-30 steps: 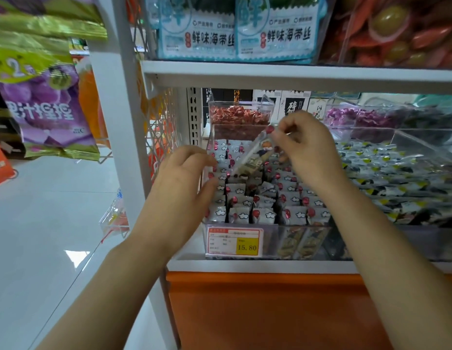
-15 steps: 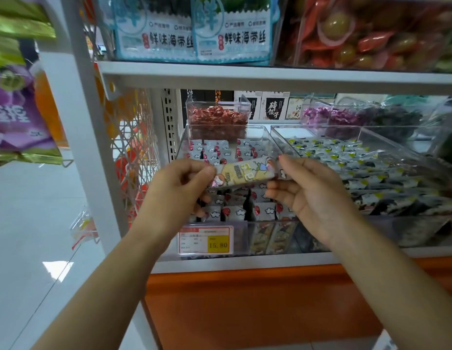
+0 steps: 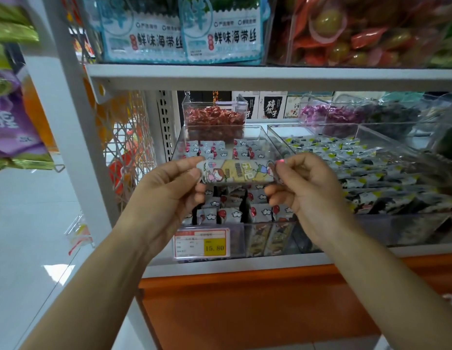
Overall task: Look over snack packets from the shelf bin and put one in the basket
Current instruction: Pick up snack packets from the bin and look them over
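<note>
A long snack packet [image 3: 236,171] with a cartoon print and a yellow patch is held level in front of the clear shelf bin [image 3: 178,147]. My left hand [image 3: 166,195] pinches its left end between thumb and fingers. My right hand [image 3: 302,188] pinches its right end the same way. The bin behind holds several more packets [image 3: 214,215] with red and white cloud print, standing in rows. A price tag [image 3: 202,242] reading 15.80 is fixed to the bin's front. No basket is in view.
A second clear bin [image 3: 371,170] of dark green-and-white packets lies to the right. A small tub of red sweets [image 3: 214,117] stands behind. The white shelf board [image 3: 270,77] runs above, with blue packets on it. A white upright post [image 3: 65,117] stands at left.
My right hand lifted the packet out of the bin and brought it down level. My left hand took hold of its left end, so both hands now hold it stretched out flat.
</note>
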A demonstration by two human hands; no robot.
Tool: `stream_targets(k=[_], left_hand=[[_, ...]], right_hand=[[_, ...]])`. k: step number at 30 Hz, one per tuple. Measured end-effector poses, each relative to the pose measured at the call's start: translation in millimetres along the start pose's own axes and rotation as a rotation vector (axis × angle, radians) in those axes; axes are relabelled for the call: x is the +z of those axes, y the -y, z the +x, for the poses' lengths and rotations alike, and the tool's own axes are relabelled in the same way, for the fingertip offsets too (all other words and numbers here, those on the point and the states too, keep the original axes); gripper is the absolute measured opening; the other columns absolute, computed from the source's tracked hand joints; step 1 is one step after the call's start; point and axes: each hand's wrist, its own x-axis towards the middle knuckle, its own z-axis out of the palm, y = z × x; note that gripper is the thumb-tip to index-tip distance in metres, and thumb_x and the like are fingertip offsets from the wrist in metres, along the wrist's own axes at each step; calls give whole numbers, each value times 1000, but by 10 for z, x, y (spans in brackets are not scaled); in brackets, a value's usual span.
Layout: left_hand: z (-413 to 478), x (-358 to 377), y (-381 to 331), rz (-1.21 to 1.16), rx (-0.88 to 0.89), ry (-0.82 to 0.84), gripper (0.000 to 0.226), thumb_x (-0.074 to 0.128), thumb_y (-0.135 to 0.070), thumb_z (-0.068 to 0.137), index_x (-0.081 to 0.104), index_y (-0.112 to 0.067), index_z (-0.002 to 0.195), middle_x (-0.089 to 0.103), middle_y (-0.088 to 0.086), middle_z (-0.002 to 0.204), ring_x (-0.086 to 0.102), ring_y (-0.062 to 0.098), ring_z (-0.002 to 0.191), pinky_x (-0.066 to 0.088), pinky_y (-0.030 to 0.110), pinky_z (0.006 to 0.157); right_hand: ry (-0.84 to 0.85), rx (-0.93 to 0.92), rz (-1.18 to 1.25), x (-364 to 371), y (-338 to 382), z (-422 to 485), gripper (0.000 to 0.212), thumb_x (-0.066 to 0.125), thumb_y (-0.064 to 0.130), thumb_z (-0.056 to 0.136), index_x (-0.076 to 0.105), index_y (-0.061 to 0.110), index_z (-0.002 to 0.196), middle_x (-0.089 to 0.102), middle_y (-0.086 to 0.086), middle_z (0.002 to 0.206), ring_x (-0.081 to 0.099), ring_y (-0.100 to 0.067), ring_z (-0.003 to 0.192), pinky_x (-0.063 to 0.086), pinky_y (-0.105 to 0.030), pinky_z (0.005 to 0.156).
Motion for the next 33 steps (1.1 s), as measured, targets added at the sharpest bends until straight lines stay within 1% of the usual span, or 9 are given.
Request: stream_targets(k=[4, 7, 11, 14, 18, 22, 25, 29, 33], left_hand=[[-21, -9, 7, 113, 26, 31, 26, 57, -30, 78, 69, -7, 78, 63, 4, 70, 60, 8, 59, 52, 16, 55], [-46, -5, -1, 174, 53, 59, 21, 58, -29, 74, 75, -17, 75, 68, 1, 74, 62, 8, 66, 53, 16, 60], [-50, -38, 4, 190, 64, 89, 32, 60, -22, 72, 69, -14, 101, 73, 7, 94, 69, 14, 82, 54, 17, 68], [-50, -44, 2, 215, 63, 68, 46, 63, -19, 68, 62, -12, 113, 71, 14, 98, 70, 21, 92, 54, 19, 73], [-66, -50, 1, 356, 95, 76, 47, 65, -22, 67, 63, -15, 113, 72, 9, 99, 69, 21, 94, 55, 26, 82], [-117, -11, -29, 484, 128, 105, 44, 65, -26, 66, 65, -20, 109, 73, 2, 95, 70, 16, 88, 56, 23, 80], [-133, 9, -20, 565, 132, 98, 32, 66, -16, 77, 65, -23, 108, 72, 0, 95, 70, 16, 87, 57, 26, 78], [-125, 36, -11, 505, 110, 66, 23, 57, -4, 86, 67, -12, 105, 74, 1, 92, 71, 15, 83, 56, 19, 71], [-106, 13, -6, 506, 108, 43, 24, 53, -4, 89, 67, -8, 108, 74, 4, 91, 71, 19, 86, 57, 23, 74]], right_hand=[[50, -143, -86, -1, -7, 9, 16, 51, -1, 92, 57, 13, 88, 66, 0, 80, 68, -16, 69, 55, -25, 56], [129, -121, -30, 7, -18, 1, 16, 54, 3, 90, 61, 12, 78, 60, 3, 74, 65, -12, 72, 57, -28, 66], [92, -138, -118, 11, -49, -13, 12, 59, 6, 88, 59, 11, 77, 59, -17, 86, 66, -25, 82, 57, -28, 70], [65, -130, -203, 14, -58, -10, 4, 62, 11, 87, 63, 15, 87, 67, -13, 96, 67, -23, 91, 57, -31, 75], [69, -190, -396, 25, -44, -22, 7, 64, 24, 84, 70, 27, 86, 69, 9, 80, 65, -9, 78, 54, -21, 68], [24, -289, -503, 27, -36, -28, 15, 61, 23, 87, 69, 16, 76, 59, 2, 62, 54, -4, 59, 46, -16, 56], [-13, -325, -556, 24, -33, -27, 29, 60, 22, 89, 64, 1, 70, 49, -6, 55, 44, -5, 52, 36, -10, 52], [-53, -345, -614, 36, -23, -24, 30, 59, 22, 90, 59, 9, 62, 44, 3, 51, 43, -5, 50, 33, -9, 51], [-57, -339, -628, 29, -25, -16, 30, 59, 22, 90, 61, 7, 63, 49, 0, 53, 47, -5, 52, 34, -9, 48]])
